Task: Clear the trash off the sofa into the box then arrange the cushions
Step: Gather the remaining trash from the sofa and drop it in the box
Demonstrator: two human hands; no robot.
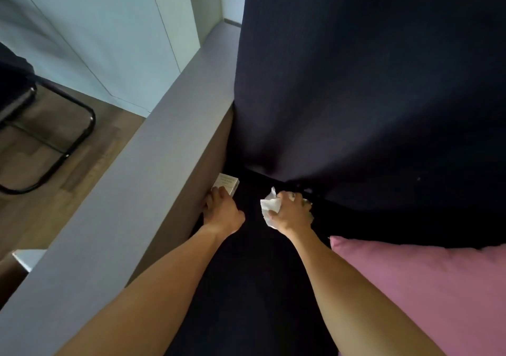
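Both my arms reach down onto the dark sofa seat (246,287). My left hand (223,209) rests its fingers on a small white carton (226,185) that lies against the grey armrest (153,180) in the seat's corner. My right hand (291,213) is closed around a crumpled white tissue (269,208); something small shows under its fingers, too hidden to name. A pink cushion (421,295) lies on the seat at the lower right. A large dark cushion (369,82) leans upright against the sofa back.
Left of the armrest is wooden floor (90,147) with a black metal chair frame (68,136). A white object's corner (27,258) shows at the lower left beside the armrest. Pale walls (109,27) rise behind.
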